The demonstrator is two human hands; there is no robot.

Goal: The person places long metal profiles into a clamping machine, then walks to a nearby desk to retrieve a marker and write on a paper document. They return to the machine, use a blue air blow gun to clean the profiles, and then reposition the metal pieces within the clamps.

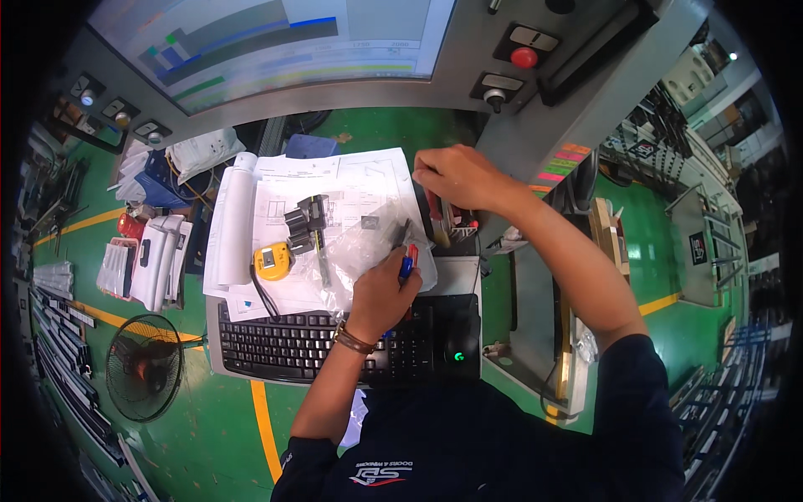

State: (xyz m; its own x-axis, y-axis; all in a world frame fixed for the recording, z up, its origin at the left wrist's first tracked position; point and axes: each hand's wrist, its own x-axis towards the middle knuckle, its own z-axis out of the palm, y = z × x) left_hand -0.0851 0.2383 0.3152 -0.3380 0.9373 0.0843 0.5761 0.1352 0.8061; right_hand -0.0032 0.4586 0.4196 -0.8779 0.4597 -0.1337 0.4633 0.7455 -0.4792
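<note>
My left hand (383, 293) is closed around a few markers (407, 266), with blue and red parts showing, over the lower right of the paper drawings (368, 176). Beside it lies a crumpled clear plastic bag (347, 251). My right hand (458, 176) is raised at the papers' right edge with its fingers curled; whatever they hold, if anything, is hidden. Just below that hand, a holder with tools (456, 224) stands partly covered. Dark profile pieces (305, 219) and a yellow tape measure (272, 261) rest on the sheets.
A black keyboard (272, 345) and a mouse (460, 335) sit along the near side of the stand. Above the papers is a large screen (284, 50), with a red button (524, 58) on its panel. A fan (145, 368) stands at left, a grey post (585, 109) at right.
</note>
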